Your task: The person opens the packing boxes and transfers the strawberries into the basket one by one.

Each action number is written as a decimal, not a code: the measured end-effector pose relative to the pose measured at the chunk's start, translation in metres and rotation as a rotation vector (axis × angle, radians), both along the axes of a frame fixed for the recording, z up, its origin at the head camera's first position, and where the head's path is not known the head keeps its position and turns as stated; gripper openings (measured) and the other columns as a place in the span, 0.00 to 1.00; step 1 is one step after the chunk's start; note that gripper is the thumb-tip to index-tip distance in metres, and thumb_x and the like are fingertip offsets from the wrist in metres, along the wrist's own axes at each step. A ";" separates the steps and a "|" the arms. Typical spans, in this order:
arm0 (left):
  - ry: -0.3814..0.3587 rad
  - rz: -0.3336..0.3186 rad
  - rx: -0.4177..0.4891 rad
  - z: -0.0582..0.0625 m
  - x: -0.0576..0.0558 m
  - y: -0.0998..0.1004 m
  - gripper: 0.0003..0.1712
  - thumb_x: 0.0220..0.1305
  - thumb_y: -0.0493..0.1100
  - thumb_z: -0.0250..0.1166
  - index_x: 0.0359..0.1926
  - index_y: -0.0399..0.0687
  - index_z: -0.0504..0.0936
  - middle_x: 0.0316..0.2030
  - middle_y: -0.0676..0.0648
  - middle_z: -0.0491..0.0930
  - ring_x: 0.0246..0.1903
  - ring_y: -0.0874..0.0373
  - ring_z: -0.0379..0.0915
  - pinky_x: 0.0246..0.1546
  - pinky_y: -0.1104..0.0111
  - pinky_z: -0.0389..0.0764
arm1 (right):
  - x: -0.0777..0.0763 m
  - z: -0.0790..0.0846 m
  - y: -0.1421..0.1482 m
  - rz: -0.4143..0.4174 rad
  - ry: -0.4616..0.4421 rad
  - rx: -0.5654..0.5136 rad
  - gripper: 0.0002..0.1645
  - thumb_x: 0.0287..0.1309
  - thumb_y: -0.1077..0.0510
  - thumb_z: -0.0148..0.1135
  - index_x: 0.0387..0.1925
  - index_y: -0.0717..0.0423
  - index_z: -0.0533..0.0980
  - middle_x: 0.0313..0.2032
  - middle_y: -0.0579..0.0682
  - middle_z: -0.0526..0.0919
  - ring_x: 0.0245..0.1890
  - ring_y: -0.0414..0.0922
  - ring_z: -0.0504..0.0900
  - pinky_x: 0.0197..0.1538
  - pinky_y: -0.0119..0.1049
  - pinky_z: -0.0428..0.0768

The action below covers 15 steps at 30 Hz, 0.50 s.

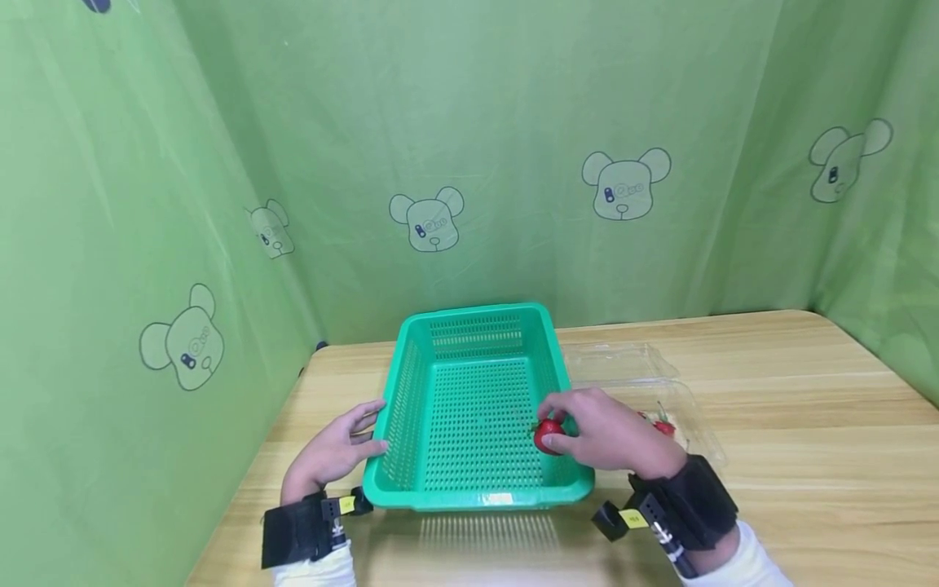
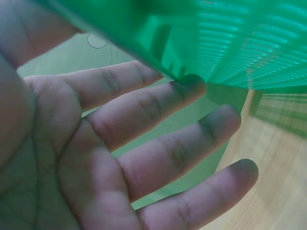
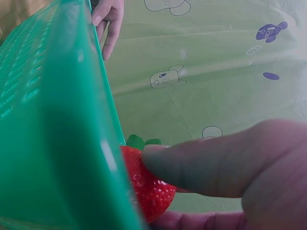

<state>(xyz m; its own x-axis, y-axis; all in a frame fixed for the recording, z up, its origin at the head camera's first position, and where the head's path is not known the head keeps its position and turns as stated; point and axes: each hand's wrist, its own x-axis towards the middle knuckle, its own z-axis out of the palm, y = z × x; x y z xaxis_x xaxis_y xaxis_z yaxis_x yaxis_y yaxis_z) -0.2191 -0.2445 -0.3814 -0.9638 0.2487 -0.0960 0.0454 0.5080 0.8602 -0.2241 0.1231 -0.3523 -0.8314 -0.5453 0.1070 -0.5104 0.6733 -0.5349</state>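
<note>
A green plastic basket (image 1: 480,408) with slotted walls and a perforated floor takes up the middle of the head view. My right hand (image 1: 605,428) reaches over its right wall and pinches a red strawberry (image 1: 547,437) with green leaves between thumb and fingers. The right wrist view shows the thumb pressed against this strawberry (image 3: 148,187), with the basket wall partly in front. At the basket's left side, my left hand (image 1: 333,448) touches the rim. Its fingers (image 2: 148,108) look spread and nearly straight in the left wrist view, one fingertip against the green plastic.
Right of the basket, a clear plastic container (image 1: 685,408) lies with its lid folded back. Several red fruits (image 1: 663,426) are inside, partly hidden by the right arm. A wooden table (image 1: 822,489) carries everything, and a green curtain (image 1: 513,122) hangs behind and at the sides.
</note>
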 end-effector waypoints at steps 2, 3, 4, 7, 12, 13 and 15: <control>-0.001 -0.001 -0.001 0.000 0.000 0.000 0.37 0.62 0.38 0.62 0.70 0.40 0.57 0.69 0.31 0.56 0.64 0.33 0.56 0.62 0.41 0.62 | 0.000 0.000 0.000 0.002 0.005 0.000 0.12 0.53 0.58 0.68 0.41 0.53 0.79 0.29 0.44 0.79 0.29 0.42 0.74 0.31 0.35 0.78; -0.001 -0.001 -0.001 0.000 0.000 0.000 0.37 0.62 0.38 0.62 0.70 0.40 0.57 0.69 0.31 0.56 0.64 0.33 0.56 0.62 0.41 0.62 | 0.000 0.000 0.000 0.001 0.008 0.001 0.12 0.53 0.58 0.68 0.41 0.53 0.79 0.30 0.44 0.79 0.30 0.42 0.75 0.31 0.35 0.78; -0.001 -0.001 -0.002 0.000 0.000 0.000 0.37 0.62 0.38 0.62 0.70 0.40 0.57 0.69 0.31 0.56 0.64 0.33 0.56 0.62 0.41 0.62 | 0.000 0.000 0.000 0.000 0.011 0.002 0.12 0.53 0.58 0.67 0.41 0.53 0.79 0.31 0.45 0.80 0.31 0.42 0.76 0.33 0.36 0.79; 0.001 0.000 -0.011 0.000 -0.001 -0.001 0.37 0.63 0.38 0.62 0.70 0.40 0.57 0.69 0.31 0.56 0.64 0.33 0.56 0.62 0.41 0.62 | 0.000 0.000 0.001 -0.009 0.019 0.010 0.13 0.54 0.57 0.67 0.43 0.52 0.79 0.34 0.46 0.82 0.35 0.44 0.79 0.37 0.40 0.82; 0.008 -0.006 -0.015 0.000 -0.001 -0.001 0.38 0.63 0.39 0.62 0.70 0.40 0.57 0.69 0.31 0.56 0.64 0.33 0.56 0.62 0.41 0.62 | -0.001 0.001 0.004 -0.023 0.027 0.010 0.14 0.54 0.56 0.67 0.44 0.51 0.79 0.37 0.50 0.83 0.38 0.45 0.80 0.40 0.44 0.83; 0.010 -0.006 -0.017 0.000 -0.001 -0.002 0.38 0.63 0.40 0.62 0.70 0.40 0.57 0.69 0.31 0.57 0.64 0.33 0.56 0.62 0.41 0.62 | -0.001 0.002 0.004 -0.025 0.028 0.008 0.14 0.54 0.56 0.67 0.44 0.51 0.79 0.37 0.50 0.83 0.38 0.45 0.80 0.40 0.43 0.83; 0.010 0.000 -0.019 -0.001 0.001 -0.004 0.38 0.62 0.40 0.63 0.70 0.40 0.57 0.68 0.30 0.57 0.64 0.33 0.57 0.62 0.41 0.63 | -0.002 0.002 0.005 -0.020 0.039 0.002 0.14 0.55 0.56 0.66 0.44 0.52 0.79 0.36 0.49 0.83 0.36 0.42 0.79 0.39 0.41 0.82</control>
